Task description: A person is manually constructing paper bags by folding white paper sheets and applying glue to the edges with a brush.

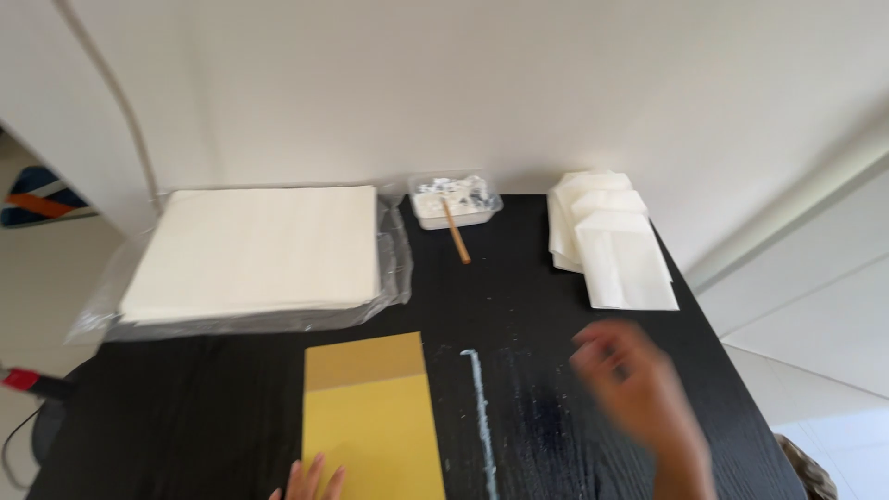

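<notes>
A yellow card point(373, 426) with a brown band at its far end lies flat on the black table point(537, 306). The fingertips of my left hand point(308, 481) rest on its near edge, at the bottom of the view. My right hand point(639, 389) is blurred in mid-air over the table's right side, fingers apart and holding nothing. A white streak of paste point(480, 407) runs along the table between the card and my right hand.
A thick stack of cream paper sheets point(255, 248) sits on clear plastic wrap at the back left. A small clear tub of white paste point(454, 200) holds a wooden stick point(456, 233). Folded white paper bags point(611, 241) lie fanned at the back right. The wall is close behind.
</notes>
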